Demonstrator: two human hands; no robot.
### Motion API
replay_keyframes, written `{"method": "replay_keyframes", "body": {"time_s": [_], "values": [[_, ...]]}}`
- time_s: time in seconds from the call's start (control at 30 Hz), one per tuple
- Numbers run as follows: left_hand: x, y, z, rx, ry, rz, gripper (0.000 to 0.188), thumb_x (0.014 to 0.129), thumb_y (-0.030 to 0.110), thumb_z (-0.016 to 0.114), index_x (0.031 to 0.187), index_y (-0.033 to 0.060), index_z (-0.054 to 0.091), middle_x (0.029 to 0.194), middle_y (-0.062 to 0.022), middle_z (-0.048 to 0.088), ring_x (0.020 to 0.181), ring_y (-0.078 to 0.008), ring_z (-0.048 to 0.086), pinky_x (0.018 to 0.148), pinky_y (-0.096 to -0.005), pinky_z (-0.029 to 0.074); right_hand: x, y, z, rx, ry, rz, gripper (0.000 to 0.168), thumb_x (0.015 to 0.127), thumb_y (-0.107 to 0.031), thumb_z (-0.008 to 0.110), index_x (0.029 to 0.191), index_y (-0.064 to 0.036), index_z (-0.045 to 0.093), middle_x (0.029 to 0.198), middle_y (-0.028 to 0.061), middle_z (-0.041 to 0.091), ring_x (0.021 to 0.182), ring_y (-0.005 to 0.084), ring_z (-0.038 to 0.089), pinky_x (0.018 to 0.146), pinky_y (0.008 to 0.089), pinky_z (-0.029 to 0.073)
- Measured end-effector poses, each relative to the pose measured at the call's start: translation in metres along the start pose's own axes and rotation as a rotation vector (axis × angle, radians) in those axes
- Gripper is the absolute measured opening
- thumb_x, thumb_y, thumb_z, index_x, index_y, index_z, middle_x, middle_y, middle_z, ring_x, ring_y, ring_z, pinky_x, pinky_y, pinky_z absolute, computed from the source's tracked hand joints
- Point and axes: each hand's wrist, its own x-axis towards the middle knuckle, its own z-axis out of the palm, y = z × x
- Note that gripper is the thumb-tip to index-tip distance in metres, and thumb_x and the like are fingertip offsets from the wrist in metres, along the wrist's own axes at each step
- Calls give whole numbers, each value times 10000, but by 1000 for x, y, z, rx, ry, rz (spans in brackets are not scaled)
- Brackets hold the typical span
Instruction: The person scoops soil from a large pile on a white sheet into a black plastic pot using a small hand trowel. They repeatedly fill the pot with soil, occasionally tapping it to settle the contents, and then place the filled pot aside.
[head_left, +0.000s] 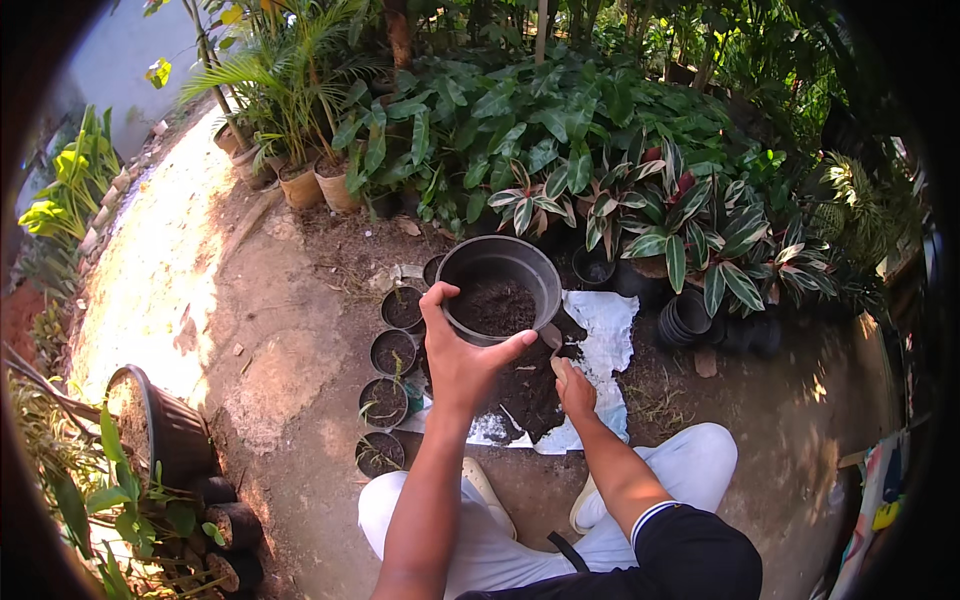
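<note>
My left hand (466, 358) grips the near rim of a round black plastic pot (541, 270), held up with its mouth tilted towards me. Dark soil (499, 309) covers the pot's bottom. In my right hand (576, 390) is the light handle of a hand trowel (553, 339), whose blade is partly hidden behind the pot. Below both hands, a heap of dark soil (531, 394) lies on a torn white plastic sheet (600, 322) spread on the ground.
Left of the sheet stands a column of small black pots (384, 403) with soil and thin seedlings. Stacked empty black pots (684, 318) lie at right, below striped-leaf plants (686, 217). Dense leafy plants (540, 120) line the back. A large black pot (169, 427) stands at far left.
</note>
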Motion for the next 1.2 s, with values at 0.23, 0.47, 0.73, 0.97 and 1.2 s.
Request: {"method": "replay_keyframes", "body": {"time_s": [0.23,0.47,0.73,0.97,1.2], "values": [[1,1,5,-27,-19,-15,956,589,284,972,1309,100,371,1191,-146,595,1100,-256,621,997,-368,492,35,-11,37,151,13,-30,623,892,-245,735,1455,-102,509,1263,212,662,1104,423,653,947,476,525],[4,-5,5,28,-4,29,945,600,282,967,1308,92,371,1195,-139,589,1099,-245,614,988,-358,492,15,-30,59,758,-484,377,465,909,-213,695,1349,-100,594,826,98,639,593,216,634,485,366,503],[3,-5,7,13,-16,29,935,613,297,967,1306,91,374,1200,-146,585,1112,-247,606,991,-365,487,6,-22,11,973,-558,467,384,947,-191,661,1322,-137,598,717,-11,483,488,87,465,391,269,356],[0,2,2,-3,-9,21,922,615,278,963,1301,81,380,1212,-149,558,1122,-258,599,1011,-371,472,45,-9,-57,657,-780,298,445,936,-209,691,1370,-185,594,710,-17,505,488,86,458,402,273,358],[-3,6,-2,33,6,41,919,612,273,961,1297,75,380,1211,-156,554,1125,-273,601,1017,-377,467,83,-28,-147,486,-937,207,387,939,-244,674,1321,-202,629,657,-27,489,484,83,418,427,261,334]]}}
